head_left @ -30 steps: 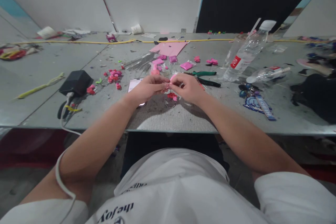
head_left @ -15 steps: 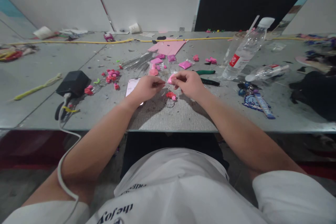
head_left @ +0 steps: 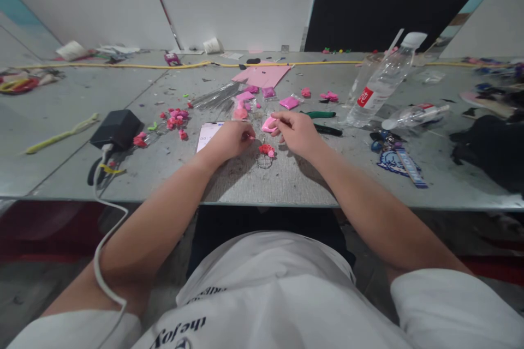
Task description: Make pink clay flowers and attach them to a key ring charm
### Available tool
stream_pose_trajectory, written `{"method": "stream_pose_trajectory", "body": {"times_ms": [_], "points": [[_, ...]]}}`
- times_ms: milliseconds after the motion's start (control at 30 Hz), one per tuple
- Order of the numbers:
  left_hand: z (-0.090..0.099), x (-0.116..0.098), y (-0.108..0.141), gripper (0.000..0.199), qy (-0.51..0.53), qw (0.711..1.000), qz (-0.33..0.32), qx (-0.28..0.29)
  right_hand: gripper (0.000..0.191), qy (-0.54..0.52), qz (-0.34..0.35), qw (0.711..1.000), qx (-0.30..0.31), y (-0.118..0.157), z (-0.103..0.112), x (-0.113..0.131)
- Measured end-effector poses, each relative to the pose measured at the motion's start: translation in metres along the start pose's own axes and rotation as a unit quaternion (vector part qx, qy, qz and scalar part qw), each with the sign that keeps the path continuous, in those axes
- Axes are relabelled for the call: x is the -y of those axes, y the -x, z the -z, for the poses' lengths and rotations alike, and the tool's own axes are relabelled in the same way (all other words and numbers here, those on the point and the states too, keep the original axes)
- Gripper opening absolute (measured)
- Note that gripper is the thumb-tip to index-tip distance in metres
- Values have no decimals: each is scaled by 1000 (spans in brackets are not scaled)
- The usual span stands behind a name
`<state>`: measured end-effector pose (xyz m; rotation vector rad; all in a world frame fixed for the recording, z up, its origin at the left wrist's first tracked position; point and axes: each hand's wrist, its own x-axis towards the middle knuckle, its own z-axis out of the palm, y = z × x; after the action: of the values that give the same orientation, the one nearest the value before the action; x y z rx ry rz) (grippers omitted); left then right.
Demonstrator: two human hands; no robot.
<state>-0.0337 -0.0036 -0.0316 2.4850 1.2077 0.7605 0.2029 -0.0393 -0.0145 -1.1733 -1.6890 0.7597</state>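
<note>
A light pink lump of soft clay (head_left: 269, 124) is pinched in the fingers of my right hand (head_left: 295, 130). Facing it, my left hand (head_left: 234, 139) has its fingertips closed together, with a small pink bit showing at them. Between and just below the hands lies a round wire frame (head_left: 264, 161) with red and pink clay pieces (head_left: 267, 150) on its upper part. Partly under my left hand is a phone (head_left: 206, 134) with a lit screen. Green-handled pliers (head_left: 321, 114) lie just beyond my right hand.
Pink clay packets (head_left: 290, 102) and a pink sheet (head_left: 262, 75) lie farther back, near a bundle of thin wires (head_left: 216, 96). A tall water bottle (head_left: 380, 84) stands right, with a keychain (head_left: 399, 163) nearer. A black adapter (head_left: 117, 129) with a white cable sits left.
My hands have moved slightly apart. The pink clay in my right hand shows more fully, and my left fingers have curled in, with a small pink bit at their tips.
</note>
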Motion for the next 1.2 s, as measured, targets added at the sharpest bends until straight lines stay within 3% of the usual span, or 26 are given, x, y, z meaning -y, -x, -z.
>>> {"method": "stream_pose_trajectory", "body": {"times_ms": [100, 200, 367, 533, 667, 833, 1067, 1200], "points": [[1, -3, 1, 13, 51, 999, 12, -14, 13, -35, -18, 999, -7, 1, 0, 2], [3, -14, 2, 16, 188, 980, 56, -34, 6, -9, 15, 1000, -10, 3, -2, 6], [6, -35, 4, 31, 439, 892, 109, 4, 6, 102, 163, 981, -39, 5, -9, 6], [5, -39, 5, 33, 531, 836, 135, -3, 6, 106, 227, 968, -30, 7, -12, 2], [4, -39, 5, 28, 553, 821, 140, -22, 11, 110, 258, 960, -13, 8, -9, 2], [4, -39, 4, 26, 563, 812, 147, -39, 13, 121, 247, 961, -10, 7, -6, 2], [4, -35, 5, 26, 514, 847, 131, -29, 11, 118, 235, 965, -3, 9, -8, 2], [4, -38, 6, 27, 553, 820, 143, -32, 8, 111, 248, 962, 13, 9, -8, 2]]}}
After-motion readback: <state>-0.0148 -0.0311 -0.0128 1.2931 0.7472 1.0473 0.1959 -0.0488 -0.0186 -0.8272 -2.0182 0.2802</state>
